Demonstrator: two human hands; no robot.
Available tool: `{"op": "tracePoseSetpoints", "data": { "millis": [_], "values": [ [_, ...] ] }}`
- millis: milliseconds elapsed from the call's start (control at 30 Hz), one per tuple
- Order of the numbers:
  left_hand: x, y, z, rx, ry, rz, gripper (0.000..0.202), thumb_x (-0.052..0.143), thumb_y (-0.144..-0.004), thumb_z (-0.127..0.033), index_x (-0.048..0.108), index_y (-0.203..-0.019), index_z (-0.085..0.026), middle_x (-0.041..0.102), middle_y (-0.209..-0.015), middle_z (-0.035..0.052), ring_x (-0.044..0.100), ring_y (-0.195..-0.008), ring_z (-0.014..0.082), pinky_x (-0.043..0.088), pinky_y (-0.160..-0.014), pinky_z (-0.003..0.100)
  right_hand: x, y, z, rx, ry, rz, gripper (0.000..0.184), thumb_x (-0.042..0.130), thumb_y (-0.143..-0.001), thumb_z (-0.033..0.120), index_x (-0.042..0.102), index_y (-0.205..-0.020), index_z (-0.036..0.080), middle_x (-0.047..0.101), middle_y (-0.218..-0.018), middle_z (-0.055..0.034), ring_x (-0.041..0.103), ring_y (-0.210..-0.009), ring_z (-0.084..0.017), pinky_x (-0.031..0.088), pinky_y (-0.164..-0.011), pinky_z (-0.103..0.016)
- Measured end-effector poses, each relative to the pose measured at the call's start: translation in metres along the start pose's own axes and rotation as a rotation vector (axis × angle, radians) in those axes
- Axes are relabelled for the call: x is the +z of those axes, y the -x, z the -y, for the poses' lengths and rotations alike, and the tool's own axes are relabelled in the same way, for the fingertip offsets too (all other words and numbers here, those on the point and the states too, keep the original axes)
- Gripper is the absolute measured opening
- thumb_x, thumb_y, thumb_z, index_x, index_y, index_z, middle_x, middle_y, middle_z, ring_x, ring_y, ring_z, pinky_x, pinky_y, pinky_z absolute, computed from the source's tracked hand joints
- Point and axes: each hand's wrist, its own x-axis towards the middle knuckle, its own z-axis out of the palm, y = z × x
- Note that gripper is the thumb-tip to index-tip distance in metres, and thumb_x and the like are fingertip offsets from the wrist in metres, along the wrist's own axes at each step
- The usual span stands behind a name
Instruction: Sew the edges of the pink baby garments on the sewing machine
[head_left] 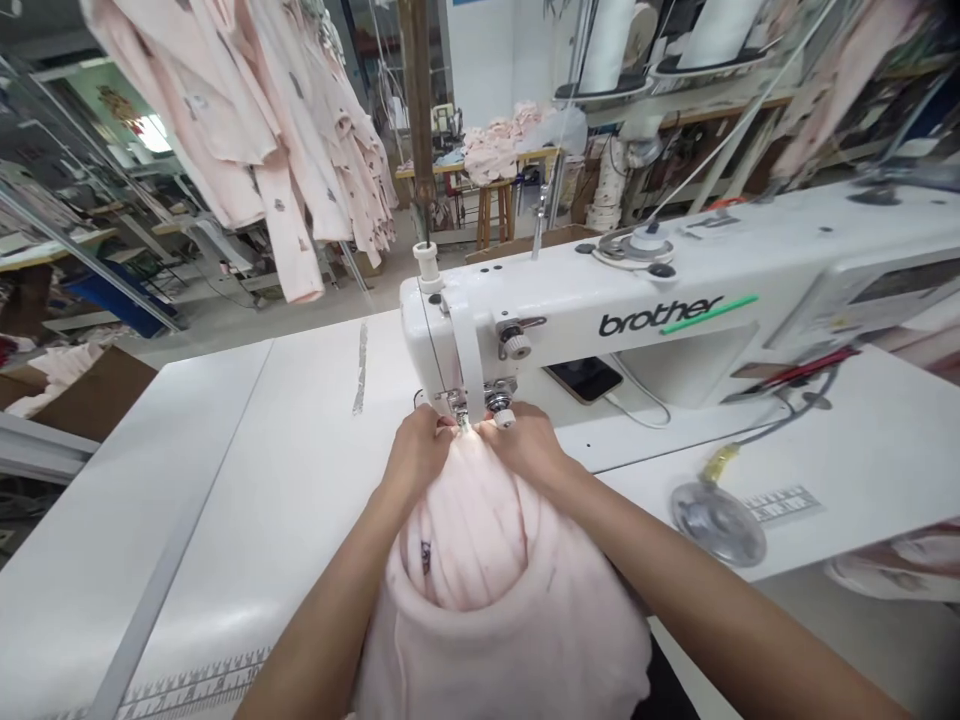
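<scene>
Pink fabric (480, 570) bunched up near me, its far edge under the needle of the white sewing machine (675, 310). My left hand (417, 452) and right hand (527, 443) pinch that edge, either side of the presser foot (459, 408). White table (247, 480) underneath; phone (583, 379) beneath the machine arm.

Garment (480, 560) lies on table (247, 480), before sewing machine (675, 310).

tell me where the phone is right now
In the head view the phone lies flat on the white table under the Brother sewing machine's arm, just right of the needle area and beyond the right hand.
</scene>
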Motion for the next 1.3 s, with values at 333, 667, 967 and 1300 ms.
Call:
{"op": "tracePoseSetpoints", "data": {
  "millis": [333, 667, 967, 1300],
  "values": [
    [0.003, -0.003, -0.001, 0.028, -0.046, -0.061, 0.014, 0.049, -0.077, -0.017, 0.06, -0.085, -0.015, 0.066, -0.087, 0.0066, 0.061, -0.086, 0.0234, 0.043, -0.071, 0.029, 0.002, -0.004, 0.002, 0.016, 0.051, 0.005, 0.019, 0.046, -0.081, 0.025, 0.063, -0.079, 0.017, 0.066, -0.075, -0.0061, 0.058, -0.066, -0.018, 0.034, -0.055, -0.025],
    [0.007, -0.004, -0.001, 0.069, -0.052, -0.112, 0.022, 0.045, -0.079, -0.016, 0.059, -0.096, -0.014, 0.064, -0.097, 0.0097, 0.06, -0.093, 0.0248, 0.044, -0.079, 0.032, 0.009, -0.005, 0.002, 0.002, 0.049, -0.025, 0.022, 0.044, -0.083, 0.025, 0.063, -0.078, 0.016, 0.065, -0.076, -0.0079, 0.057, -0.069, -0.021, 0.032, -0.056, -0.027],
    [0.001, 0.0, 0.004, 0.146, -0.042, -0.073, 0.023, 0.046, -0.082, -0.02, 0.058, -0.1, -0.015, 0.062, -0.101, 0.0087, 0.058, -0.095, 0.0229, 0.045, -0.081, 0.032, -0.006, 0.002, -0.015, -0.172, -0.109, 0.032, 0.027, 0.043, -0.089, 0.04, 0.058, -0.098, 0.019, 0.066, -0.085, -0.0028, 0.058, -0.077, -0.018, 0.036, -0.062, -0.022],
    [0.004, 0.004, -0.001, 0.089, -0.094, -0.078, 0.018, 0.044, -0.084, -0.02, 0.056, -0.095, -0.014, 0.062, -0.098, 0.0104, 0.06, -0.09, 0.0243, 0.044, -0.076, 0.032, -0.006, 0.001, -0.018, -0.152, -0.209, 0.037, 0.026, 0.039, -0.09, 0.034, 0.056, -0.099, 0.017, 0.065, -0.091, -0.0053, 0.058, -0.081, -0.02, 0.036, -0.064, -0.023]
  ]
}}
